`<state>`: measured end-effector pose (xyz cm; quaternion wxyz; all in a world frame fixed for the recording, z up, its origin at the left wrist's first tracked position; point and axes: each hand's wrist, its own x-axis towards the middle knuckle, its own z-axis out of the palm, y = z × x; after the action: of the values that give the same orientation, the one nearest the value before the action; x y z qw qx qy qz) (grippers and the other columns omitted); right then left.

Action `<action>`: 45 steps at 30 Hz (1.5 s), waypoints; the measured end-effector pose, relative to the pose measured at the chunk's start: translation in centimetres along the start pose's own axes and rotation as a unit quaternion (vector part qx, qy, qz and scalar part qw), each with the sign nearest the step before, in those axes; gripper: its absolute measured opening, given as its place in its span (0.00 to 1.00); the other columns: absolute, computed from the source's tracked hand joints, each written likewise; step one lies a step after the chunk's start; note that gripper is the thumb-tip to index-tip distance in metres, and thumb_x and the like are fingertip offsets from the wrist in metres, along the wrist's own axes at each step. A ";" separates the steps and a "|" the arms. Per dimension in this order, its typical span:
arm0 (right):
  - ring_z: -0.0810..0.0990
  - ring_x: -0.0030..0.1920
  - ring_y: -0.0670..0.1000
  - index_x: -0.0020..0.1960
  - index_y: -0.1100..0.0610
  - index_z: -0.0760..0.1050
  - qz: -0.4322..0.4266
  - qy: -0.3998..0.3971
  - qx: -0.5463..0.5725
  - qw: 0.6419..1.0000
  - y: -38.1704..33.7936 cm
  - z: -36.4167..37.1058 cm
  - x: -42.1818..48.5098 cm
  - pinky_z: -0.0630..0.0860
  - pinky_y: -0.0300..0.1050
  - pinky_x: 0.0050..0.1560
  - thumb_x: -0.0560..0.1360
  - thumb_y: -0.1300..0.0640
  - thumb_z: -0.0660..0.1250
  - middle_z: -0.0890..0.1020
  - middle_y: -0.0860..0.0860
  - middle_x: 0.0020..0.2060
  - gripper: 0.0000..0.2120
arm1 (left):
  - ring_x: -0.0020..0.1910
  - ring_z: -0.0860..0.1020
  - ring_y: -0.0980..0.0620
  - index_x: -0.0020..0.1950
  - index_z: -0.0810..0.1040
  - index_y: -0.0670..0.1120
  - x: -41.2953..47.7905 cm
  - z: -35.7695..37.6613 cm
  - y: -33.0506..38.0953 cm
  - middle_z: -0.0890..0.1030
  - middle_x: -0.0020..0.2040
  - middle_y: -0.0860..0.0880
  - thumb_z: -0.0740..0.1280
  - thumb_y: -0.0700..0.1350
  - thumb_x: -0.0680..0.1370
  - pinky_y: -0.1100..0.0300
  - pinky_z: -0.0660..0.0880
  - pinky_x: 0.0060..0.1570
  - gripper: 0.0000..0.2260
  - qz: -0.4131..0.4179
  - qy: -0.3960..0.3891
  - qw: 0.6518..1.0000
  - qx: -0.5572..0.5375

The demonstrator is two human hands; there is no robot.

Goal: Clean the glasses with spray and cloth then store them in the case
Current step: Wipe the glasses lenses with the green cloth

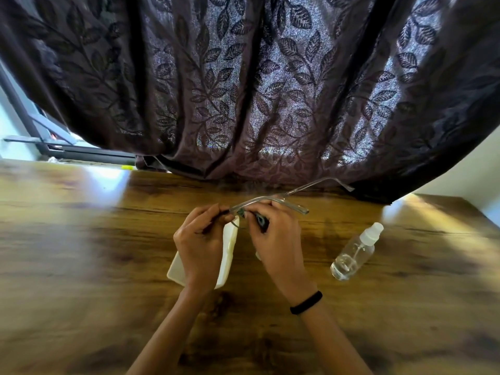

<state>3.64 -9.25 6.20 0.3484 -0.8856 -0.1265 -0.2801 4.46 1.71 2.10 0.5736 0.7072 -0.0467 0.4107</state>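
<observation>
The glasses (pixel 295 205) are held at mid-frame above the counter (pixel 81 253). Their front runs left-right between the hands, and both temples point to the upper right. The left grip (pixel 200 239) pinches the frame's left end. The right grip (pixel 276 234) pinches a dark cloth (pixel 261 221) around the lens. The white case (pixel 228 253) lies under the left grip, and the spray bottle (pixel 354 253) sits apart at right.

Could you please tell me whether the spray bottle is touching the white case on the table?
Apart. The head view shows bare table and the right hand between the spray bottle and the case.
</observation>
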 end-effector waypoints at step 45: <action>0.78 0.38 0.39 0.46 0.51 0.78 0.130 0.034 0.164 0.977 4.0 -2.9 -0.2 0.74 0.28 0.40 0.73 0.63 0.67 0.77 0.45 0.43 0.07 | 0.41 0.78 0.63 0.52 0.78 0.46 0.6 -0.5 -0.5 0.78 0.42 0.57 0.71 0.31 0.69 0.69 0.76 0.42 0.16 0.018 0.015 1.000 0.007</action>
<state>4.00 -14.17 5.64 0.5261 -0.8154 -0.0422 -0.2378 4.90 2.59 2.08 0.5620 0.7036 -0.0483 0.4321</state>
